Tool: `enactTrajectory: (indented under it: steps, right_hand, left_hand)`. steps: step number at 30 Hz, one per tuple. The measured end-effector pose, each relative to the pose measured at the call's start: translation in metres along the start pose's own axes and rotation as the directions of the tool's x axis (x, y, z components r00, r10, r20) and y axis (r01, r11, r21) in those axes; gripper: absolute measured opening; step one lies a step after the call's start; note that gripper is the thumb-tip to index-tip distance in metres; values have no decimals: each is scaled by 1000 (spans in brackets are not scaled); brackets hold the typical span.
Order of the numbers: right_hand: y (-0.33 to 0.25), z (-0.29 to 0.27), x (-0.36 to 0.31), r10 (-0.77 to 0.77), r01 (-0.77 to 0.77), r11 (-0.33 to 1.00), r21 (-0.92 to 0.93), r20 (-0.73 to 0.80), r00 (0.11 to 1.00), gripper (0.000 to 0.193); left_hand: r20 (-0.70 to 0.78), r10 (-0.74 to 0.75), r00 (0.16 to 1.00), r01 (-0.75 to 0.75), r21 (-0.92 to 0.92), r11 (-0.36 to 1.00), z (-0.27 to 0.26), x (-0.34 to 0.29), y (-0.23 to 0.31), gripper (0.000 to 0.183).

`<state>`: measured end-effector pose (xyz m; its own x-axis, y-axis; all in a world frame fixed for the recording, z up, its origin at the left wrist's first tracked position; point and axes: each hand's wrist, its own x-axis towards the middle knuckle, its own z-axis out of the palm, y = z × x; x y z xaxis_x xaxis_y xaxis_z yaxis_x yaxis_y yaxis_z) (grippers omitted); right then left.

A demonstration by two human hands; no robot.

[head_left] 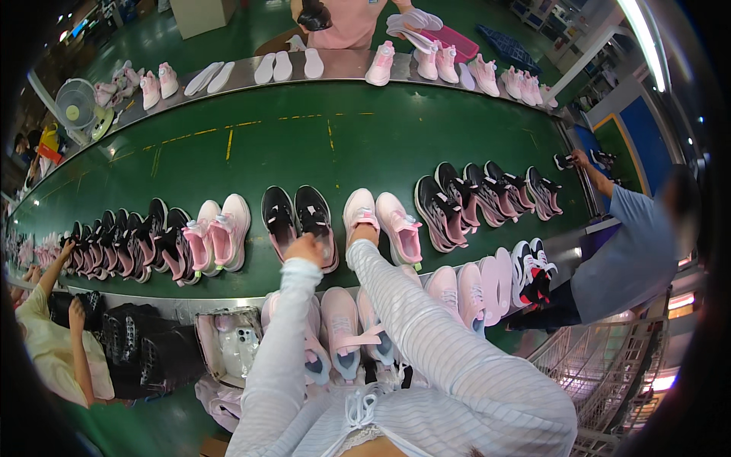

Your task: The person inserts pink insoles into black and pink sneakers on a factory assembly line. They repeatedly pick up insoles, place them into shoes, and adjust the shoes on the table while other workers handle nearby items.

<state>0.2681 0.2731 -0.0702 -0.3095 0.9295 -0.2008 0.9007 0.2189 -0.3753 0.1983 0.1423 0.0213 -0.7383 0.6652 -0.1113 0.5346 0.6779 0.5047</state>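
Observation:
My left hand (306, 249), its fingers curled closed, is at the opening of a black sneaker (313, 210) with a pink lining. Whatever those fingers may hold is hidden. Left of that sneaker stands its black mate (278, 209). My right hand (364, 233) reaches down into the opening of a pale pink sneaker (358, 204), its fingers out of sight inside. The matching pink sneaker (397, 226) stands just to the right, its pink lining showing. All of these shoes rest on the green belt (304, 145), toes pointing away from me.
Black sneakers (457, 198) line the belt on both sides. More pink sneakers (339, 324) and insoles (496, 282) lie on the near ledge, beside a clear-lined box (227, 343). Co-workers sit left, right (624, 251) and opposite (346, 27). A wire rack (609, 365) stands right.

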Motion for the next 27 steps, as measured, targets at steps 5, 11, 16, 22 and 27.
enactTrajectory:
  steps: [5, 11, 16, 22, 27]
  right_hand:
    - [11, -7, 3, -36, 36, 999, -24, -7, 999, 21]
    - [9, -6, -6, -89, 89, 996, -23, 7, 996, 22]
    - [10, -17, 7, -162, 169, 985, -32, 154, 975, 22]
    - [81, -145, -32, -626, 136, 656, 742, 435, 648, 23]
    - [204, -261, -127, -121, 68, 927, 368, 122, 985, 41]
  left_hand:
    - [-399, -235, 886, 60, -404, 913, -77, -94, -89, 18]
    - [-357, -316, 879, 372, 100, 923, -104, -234, -210, 10]
    - [-258, -161, 953, 27, -456, 890, -102, -175, -68, 22]
    - [15, 696, 718, -688, -132, 713, 31, -31, 37, 27]
    - [729, 390, 563, -765, 282, 579, 81, 21, 82, 86]
